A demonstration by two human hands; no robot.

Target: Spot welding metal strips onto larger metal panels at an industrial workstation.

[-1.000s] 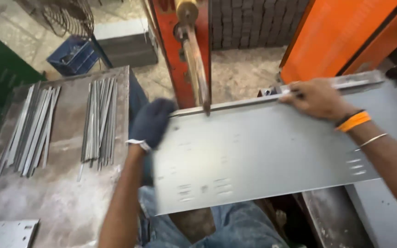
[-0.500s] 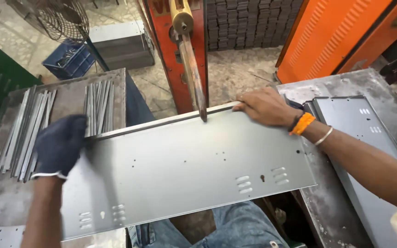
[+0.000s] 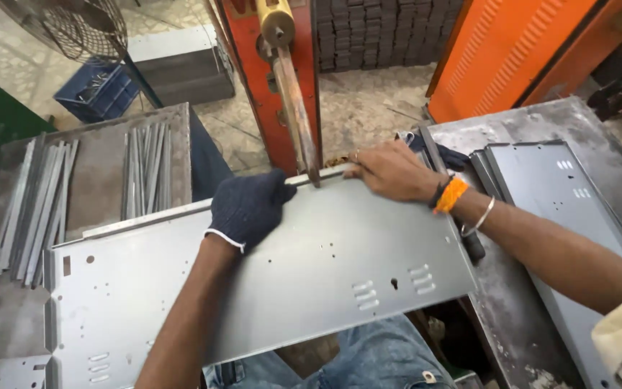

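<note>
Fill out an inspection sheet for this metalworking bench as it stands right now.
Surface: worn grey metal tables on both sides, scratched and stained.
Job's things: grey sheet-metal panel with holes and louvre slots, its folded far edge under the copper rod of the red machine.
Clutter: two bundles of metal strips at left; stacked panels at right.
Grippers: gloved left hand presses on the panel's far edge; bare right hand, its fingers on that edge beside the rod.
Cables: nothing seen.
Surroundings: blue crate, wire fan guard, orange louvred cabinet, stone floor.
</note>
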